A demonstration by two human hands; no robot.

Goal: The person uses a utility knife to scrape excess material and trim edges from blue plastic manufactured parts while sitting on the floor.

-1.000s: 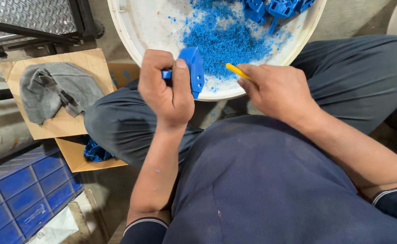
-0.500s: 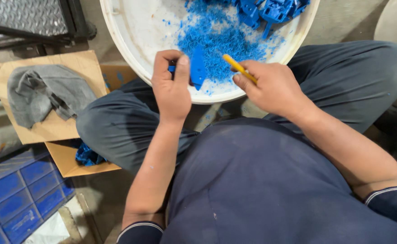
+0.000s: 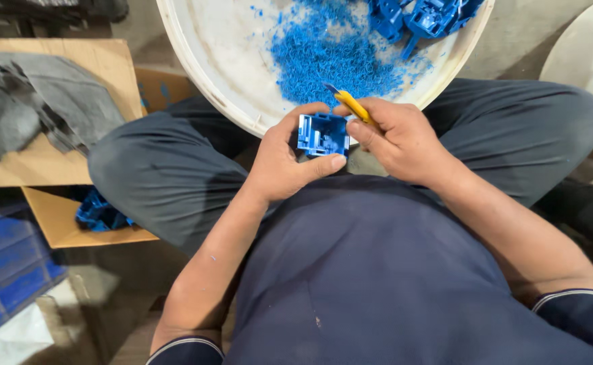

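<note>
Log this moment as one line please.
left hand: holds blue plastic part | right hand: holds yellow knife | blue shavings in white basin

Cardboard box (image 3: pixel 97 233): brown, open at the top, on the floor by the person's left knee. Its near wall faces up at us.
Inside the box: blue plastic parts (image 3: pixel 100 213), dark and partly hidden by the leg.
Box flap (image 3: pixel 111 67): a flat brown cardboard sheet at the far left, just behind the box. A grey cloth (image 3: pixel 36 101) lies on it.
Blue crate (image 3: pixel 6 257): at the bottom left, with square pockets. It stands just beside the box.
Labels, signs and screens: none to see.
</note>
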